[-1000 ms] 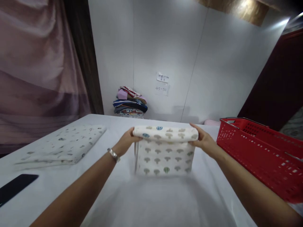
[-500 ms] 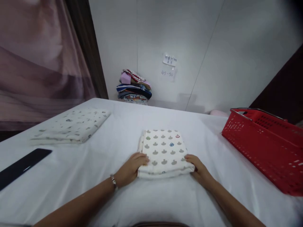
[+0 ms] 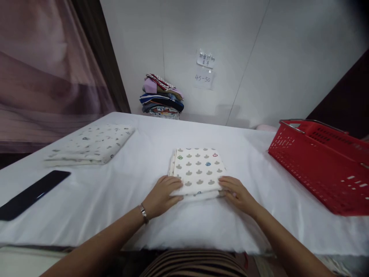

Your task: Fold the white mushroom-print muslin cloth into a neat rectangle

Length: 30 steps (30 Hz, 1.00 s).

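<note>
A folded white cloth [image 3: 198, 168] printed with small grey, green, blue and red mushroom shapes lies flat in the middle of the white table [image 3: 150, 146]. My left hand [image 3: 164, 194], with a bracelet on its wrist, rests on the cloth's near left corner, fingers stretched flat. On the near right corner lies my right hand [image 3: 235, 193], its fingers also laid flat on the fabric. Both hands press on the cloth's front edge; neither grips it.
A second folded patterned cloth [image 3: 92, 144] lies at the left. A dark flat phone [image 3: 31, 194] sits near the left front edge. A red plastic basket [image 3: 319, 161] stands at the right. A stack of folded clothes [image 3: 161, 96] rests against the back wall.
One second ago both hands held the cloth up by its top fold. It has since been laid down folded, and the hands now rest flat on its near edge.
</note>
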Available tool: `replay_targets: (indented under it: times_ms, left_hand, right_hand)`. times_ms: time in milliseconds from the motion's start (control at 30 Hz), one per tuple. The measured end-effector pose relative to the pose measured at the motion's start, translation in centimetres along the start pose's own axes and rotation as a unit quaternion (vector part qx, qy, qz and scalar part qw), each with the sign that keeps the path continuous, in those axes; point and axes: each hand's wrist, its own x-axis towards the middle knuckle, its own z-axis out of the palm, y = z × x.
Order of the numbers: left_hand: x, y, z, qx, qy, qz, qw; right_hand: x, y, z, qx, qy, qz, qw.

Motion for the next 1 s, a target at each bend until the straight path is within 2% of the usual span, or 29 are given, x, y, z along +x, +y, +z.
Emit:
replay_targets:
  times_ms: [133, 333, 533, 733, 800, 867, 1000]
  left_hand:
    - [1.0, 0.8, 0.6, 0.076, 0.026, 0.016, 0.997]
    - [0.6, 1.3, 0.9, 0.139, 0.045, 0.043, 0.988]
    - [-0.7, 1.9, 1.5, 0.092, 0.024, 0.019, 0.995]
    - [0.9, 3.4, 0.4, 0.018, 0.078, -0.047, 0.996]
    - [1.7, 3.6, 1.0, 0.026, 0.086, -0.057, 0.994]
    - [2.0, 3.4, 2.2, 0.038, 0.069, -0.071, 0.994]
    - [1.5, 2.6, 4.7, 0.054, 0.021, -0.096, 0.994]
  right_hand:
    - [0.9, 0.3, 1.1, -0.107, -0.012, -0.024, 0.994]
    - [-0.5, 1.5, 2.0, -0.160, 0.032, -0.051, 0.985]
    - [-2.1, 1.8, 2.9, -0.150, 0.000, -0.030, 0.988]
    - [-2.4, 2.5, 3.6, -0.146, 0.007, -0.053, 0.988]
    - [-2.4, 2.4, 3.3, -0.139, -0.004, -0.052, 0.989]
    - [-2.1, 2.2, 2.7, -0.120, -0.025, -0.031, 0.992]
    - [0.8, 1.2, 1.3, -0.047, -0.044, 0.069, 0.996]
